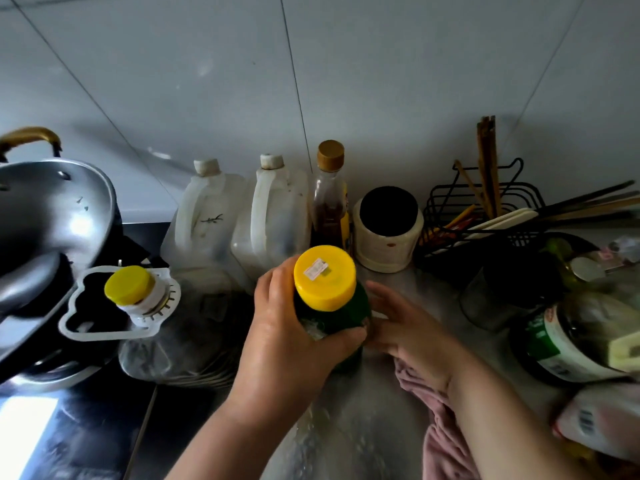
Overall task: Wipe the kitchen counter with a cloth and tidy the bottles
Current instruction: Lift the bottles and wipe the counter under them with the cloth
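My left hand (280,337) grips a dark green bottle (349,313) with a yellow cap, held above the steel counter (363,427). My right hand (408,327) lies beside the bottle's right side with fingers stretched out, touching it. A pink cloth (440,434) lies on the counter under my right wrist and forearm. Against the wall stand two cloudy white jugs (207,216) (273,216) and a brown-liquid bottle (329,202) with a tan cap. A large clear oil jug (173,334) with a yellow cap lies at the left.
A metal wok (45,220) sits on the black stove at left. A cream holder (388,230) and a black wire rack (491,209) with chopsticks stand at the back right. A big green-labelled jar (568,337), a dark cup (502,289) and packets crowd the right.
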Action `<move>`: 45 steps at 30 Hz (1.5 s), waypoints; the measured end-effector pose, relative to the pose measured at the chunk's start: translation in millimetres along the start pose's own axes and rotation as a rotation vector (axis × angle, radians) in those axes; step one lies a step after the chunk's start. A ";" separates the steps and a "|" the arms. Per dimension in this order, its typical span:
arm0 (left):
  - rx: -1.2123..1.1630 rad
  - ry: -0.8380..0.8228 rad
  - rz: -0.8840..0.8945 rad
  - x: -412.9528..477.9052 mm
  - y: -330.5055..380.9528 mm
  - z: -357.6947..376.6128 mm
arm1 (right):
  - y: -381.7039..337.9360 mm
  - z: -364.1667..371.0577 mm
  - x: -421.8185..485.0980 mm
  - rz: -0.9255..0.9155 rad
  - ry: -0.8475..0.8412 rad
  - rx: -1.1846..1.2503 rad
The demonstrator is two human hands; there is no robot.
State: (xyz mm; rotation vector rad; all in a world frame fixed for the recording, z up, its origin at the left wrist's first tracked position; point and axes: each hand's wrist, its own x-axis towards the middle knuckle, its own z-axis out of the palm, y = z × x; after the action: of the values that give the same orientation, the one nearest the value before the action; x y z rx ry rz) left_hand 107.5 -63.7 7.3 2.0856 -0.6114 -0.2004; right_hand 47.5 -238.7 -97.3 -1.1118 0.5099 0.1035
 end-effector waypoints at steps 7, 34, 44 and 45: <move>0.023 -0.192 0.011 48.6 10.7 21.9 | -16.7 22.7 -9.9 -0.272 0.192 -0.614; 0.081 -0.041 -0.267 -17.5 12.2 -12.1 | 6.9 56.5 55.1 -0.160 0.546 -0.592; 0.044 -0.039 -0.407 -51.2 -3.9 -20.3 | 75.1 -34.5 -32.7 -0.313 0.624 -1.349; 0.028 -0.025 -0.429 -54.8 -5.8 -21.0 | 86.5 -42.0 -36.9 -0.285 0.587 -1.500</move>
State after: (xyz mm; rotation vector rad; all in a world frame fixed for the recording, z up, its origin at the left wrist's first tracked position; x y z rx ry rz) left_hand 69.9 -18.3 9.2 2.2238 -0.1738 -0.4634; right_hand -27.7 -230.2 -167.1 -2.7146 0.7991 -0.1355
